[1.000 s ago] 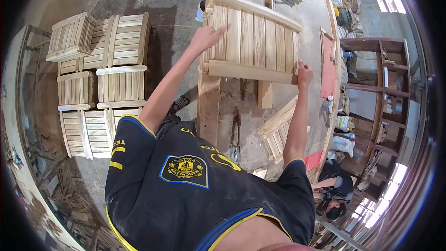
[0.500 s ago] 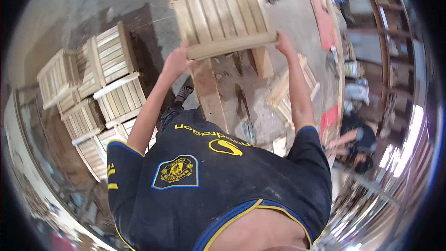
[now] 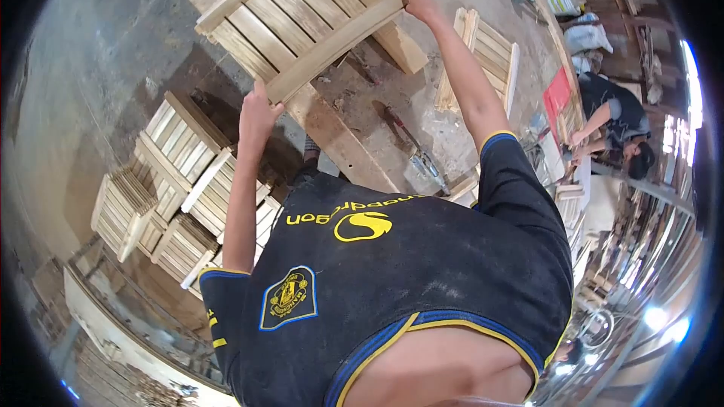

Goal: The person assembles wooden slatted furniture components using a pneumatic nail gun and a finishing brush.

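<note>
A slatted wooden panel (image 3: 302,11), with several pale slats between two rails, spans the space in front of me, slanted in view. My left hand (image 3: 258,117) is closed at the left end of its near rail, thumb uppermost. At the right end of that same rail, my right hand (image 3: 418,4) has its fingers closed round the corner. Two thick wooden beams lie beneath the panel: a long plank (image 3: 343,139) and a shorter block (image 3: 400,47), both partly hidden by it.
Stacked slatted panels (image 3: 170,181) stand on the floor to the left. Another slatted panel (image 3: 486,60) lies to the right, beyond a metal tool (image 3: 426,166) on the concrete. A person in dark clothing (image 3: 615,109) bends over work at far right, near a red board (image 3: 558,94).
My view has turned, so the panel now slants up to the right and sits further left. Both hands keep their hold on its near rail.
</note>
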Available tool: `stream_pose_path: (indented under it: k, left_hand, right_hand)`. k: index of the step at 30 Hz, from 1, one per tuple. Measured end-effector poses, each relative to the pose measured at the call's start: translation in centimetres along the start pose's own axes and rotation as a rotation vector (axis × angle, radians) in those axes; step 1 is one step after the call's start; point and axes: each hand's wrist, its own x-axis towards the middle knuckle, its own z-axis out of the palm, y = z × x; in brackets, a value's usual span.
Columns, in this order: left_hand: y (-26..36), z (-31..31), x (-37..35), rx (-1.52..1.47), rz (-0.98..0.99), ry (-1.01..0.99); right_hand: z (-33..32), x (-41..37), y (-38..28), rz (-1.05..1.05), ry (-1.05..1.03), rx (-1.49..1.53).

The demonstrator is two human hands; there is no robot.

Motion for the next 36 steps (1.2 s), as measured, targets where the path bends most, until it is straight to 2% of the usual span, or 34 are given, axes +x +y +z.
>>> stream_pose_path:
  k: [2, 5, 6, 7, 9, 13, 15, 17, 18, 19, 20, 21, 23, 25, 26, 27, 28, 29, 30, 32, 33, 35, 36]
  left_hand:
    - [0.7, 0.3, 0.0, -0.001, -0.074, 0.025]
    - [0.7, 0.8, -0.3, 0.002, -0.051, 0.077]
    - [0.3, 1.2, -0.3, 0.007, 0.04, 0.159]
    - [0.8, 0.5, -0.1, 0.019, 0.064, 0.146]
    - [1.8, -0.9, 0.0, -0.105, -0.119, -0.035]
    - [1.3, -0.7, 0.3, -0.141, -0.042, -0.036]
    - [1.2, -0.8, 0.3, -0.059, -0.149, -0.087]
    - [0.2, -0.3, 0.3, 0.213, -0.064, -0.015]
    - [2.1, -1.1, 0.0, 0.277, -0.132, -0.015]
    - [2.6, -1.5, 0.0, 0.257, -0.202, -0.1]
    - [1.2, -1.0, -0.7, 0.343, -0.074, -0.018]
    - [4.8, -2.3, -0.9, 0.496, -0.202, -0.07]
    - [10.0, -1.6, -0.3, 0.369, -0.139, 0.076]
    - [13.7, 1.5, 1.4, -0.133, -0.015, -0.075]
    - [15.3, 5.0, 2.6, -0.205, 0.166, -0.107]
    - [17.1, 8.2, 3.4, -0.306, 0.284, -0.232]
    - [18.3, 12.2, 4.4, -0.319, 0.407, -0.351]
    - [20.8, 15.0, 4.9, -0.285, 0.447, -0.46]
    - [22.7, 17.6, 5.2, -0.298, 0.547, -0.505]
    - [26.0, 21.7, 6.0, -0.302, 0.63, -0.598]
    - [28.2, 22.4, 6.1, -0.305, 0.672, -0.641]
    - [31.8, 23.5, 6.2, -0.335, 0.668, -0.696]
    - [32.8, 23.5, 6.0, -0.365, 0.639, -0.731]
  right_hand:
    - [0.1, 0.0, 0.0, 0.04, 0.014, 0.0]
    - [0.2, -0.3, 0.1, 0.047, 0.018, 0.023]
    - [0.4, -0.3, 0.1, 0.056, 0.001, 0.019]
    - [0.5, -0.2, 0.0, 0.061, -0.016, 0.013]
    - [0.2, -0.4, -0.4, 0.095, -0.012, 0.035]
    - [0.0, -1.0, -0.6, 0.137, 0.02, 0.163]
    - [1.1, -1.8, 0.2, 0.176, 0.116, 0.308]
    - [0.2, -4.0, 0.1, 0.268, 0.101, 0.306]
    - [-0.5, -5.7, 0.2, 0.322, 0.075, 0.313]
    - [-0.3, -8.0, 0.6, 0.384, 0.135, 0.428]
    - [0.2, -10.3, 0.9, 0.441, 0.202, 0.537]
    - [0.2, -13.6, 0.9, 0.49, 0.25, 0.588]
    - [0.4, -22.1, -0.9, 0.63, 0.426, 0.567]
    - [1.5, -31.0, -2.3, 0.888, 0.388, 0.623]
    - [1.6, -36.1, -3.8, 0.954, 0.381, 0.692]
    - [4.0, -41.0, -4.7, 1.066, 0.432, 0.613]
    - [4.0, -45.0, -7.0, 1.216, 0.553, 0.95]
    - [5.9, -49.6, -8.0, 1.197, 0.527, 0.676]
    - [4.2, -51.5, -10.3, 1.333, 0.551, 0.747]
    - [1.7, -53.3, -12.7, 1.617, 0.654, 1.083]
    - [1.7, -53.6, -11.9, 1.627, 0.685, 1.078]
    - [2.7, -53.5, -10.8, 1.543, 0.784, 1.503]
    - [2.6, -51.8, -9.5, 1.547, 0.799, 1.431]
